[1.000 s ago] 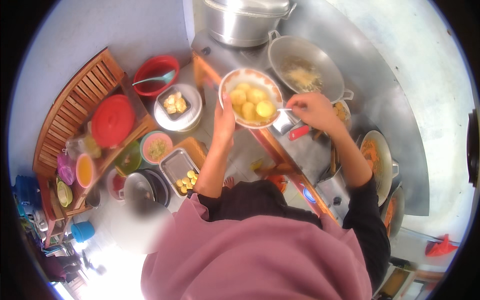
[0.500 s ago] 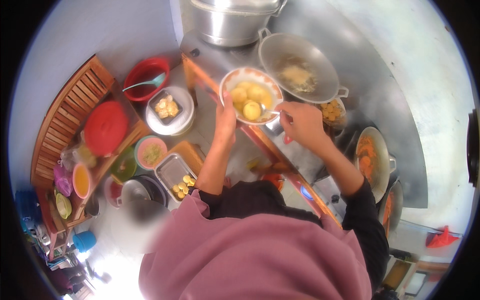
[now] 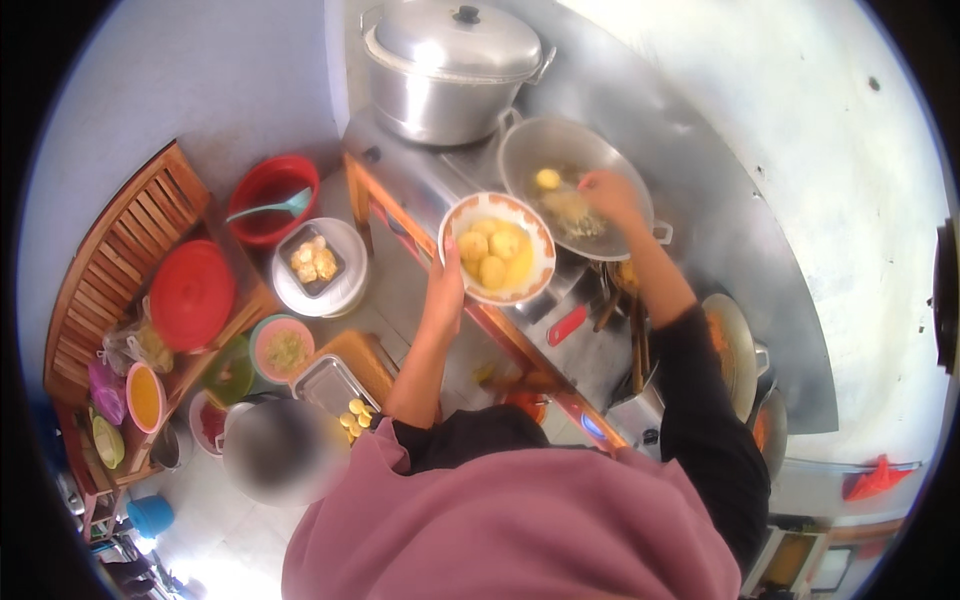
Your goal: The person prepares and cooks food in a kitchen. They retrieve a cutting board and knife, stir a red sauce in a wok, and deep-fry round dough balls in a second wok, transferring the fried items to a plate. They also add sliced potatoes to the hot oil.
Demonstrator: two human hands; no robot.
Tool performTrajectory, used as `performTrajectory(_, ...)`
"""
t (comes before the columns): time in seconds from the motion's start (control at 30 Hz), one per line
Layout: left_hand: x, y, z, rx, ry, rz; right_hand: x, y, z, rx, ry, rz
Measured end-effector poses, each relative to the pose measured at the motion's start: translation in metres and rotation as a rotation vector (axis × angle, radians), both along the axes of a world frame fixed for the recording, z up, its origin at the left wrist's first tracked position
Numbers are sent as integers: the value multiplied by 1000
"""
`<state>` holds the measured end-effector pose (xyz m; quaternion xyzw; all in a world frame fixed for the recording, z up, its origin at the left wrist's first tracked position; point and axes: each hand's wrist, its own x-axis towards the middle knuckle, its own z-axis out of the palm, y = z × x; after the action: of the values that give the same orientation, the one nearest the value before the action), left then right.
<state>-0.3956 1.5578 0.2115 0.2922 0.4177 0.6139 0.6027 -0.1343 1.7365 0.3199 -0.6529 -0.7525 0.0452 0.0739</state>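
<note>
My left hand [image 3: 446,278] grips the left rim of a white bowl with an orange-patterned edge [image 3: 543,268]. Inside it, several round yellow balls [image 3: 476,245] sit in yellow liquid. Over a large grey wok [image 3: 610,150], my right hand [image 3: 612,198] is closed on a spoon, whose metal is barely visible here. One yellow ball [image 3: 548,179] is at the spoon's end, above or in the wok; I cannot tell which. Pale foamy food [image 3: 578,215] fries in the oil below my fingers.
A lidded steel pot [image 3: 440,100] stands behind the wok. Right of the counter's wooden edge lies a red-handled utensil [image 3: 567,325]; another pan [image 3: 730,350] holds orange food. On the left are a red basin [image 3: 262,225], a white bucket [image 3: 335,295] and a metal tray [image 3: 330,385].
My right hand has moved from the bowl up and right to the wok, carrying one ball out on the spoon. The view has shifted, so the bowl appears lower.
</note>
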Motion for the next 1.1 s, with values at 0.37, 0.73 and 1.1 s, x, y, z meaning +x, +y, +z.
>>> performTrajectory(0.37,-16,-44,29,-74,-34,60,29,51,-23,303,-328,-103)
performTrajectory(0.73,4,-21,47,-85,60,55,22,-71,85,-128,483,180)
performTrajectory(1.1,31,-31,53,33,178,121,-51,-171,69,-3,-246,417)
